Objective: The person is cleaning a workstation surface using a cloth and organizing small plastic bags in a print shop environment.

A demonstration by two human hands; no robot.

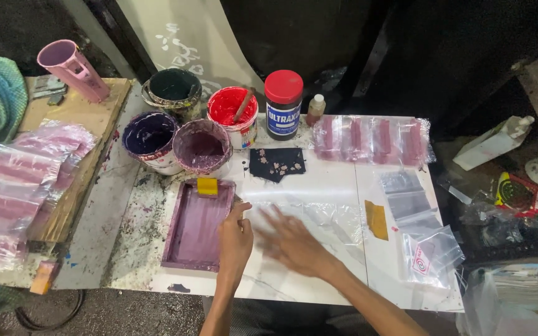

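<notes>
Nearest to me, the person's left hand [235, 239] rests against the right edge of the purple-stained printing frame [197, 225], fingers loosely curled along its rim, not closed around anything. The right hand [294, 244] lies flat with fingers spread on a clear plastic sheet [319, 214] on the white tabletop [344, 180]; it is blurred, so I cannot tell how firmly its grip presses.

That sheet looks feather-light, limp and slippery, apt to slide or crease; I'd judge it best taken at a corner or edge with a light pinch. The frame looks stiff and light, wet with ink inside, so its dry outer rim is the place to hold. One yellow squeegee [207, 186] sits at the frame's far end, and a second yellow one [376, 219] lies to the right of the sheet.

Right of that lie a few small clear bags [421, 239]; they overlap, so I cannot count them. To the left is a heap of bagged pink pieces [23, 180].

Farther back: one dark cloth scrap [276, 163] with pale flowers, four open paint tubs [202, 146], one red-lidded jar [283, 103], one small bottle [316, 109], and a row of four pink pieces under plastic [372, 138]. One pink cup [73, 68] lies tilted at the far left.
</notes>
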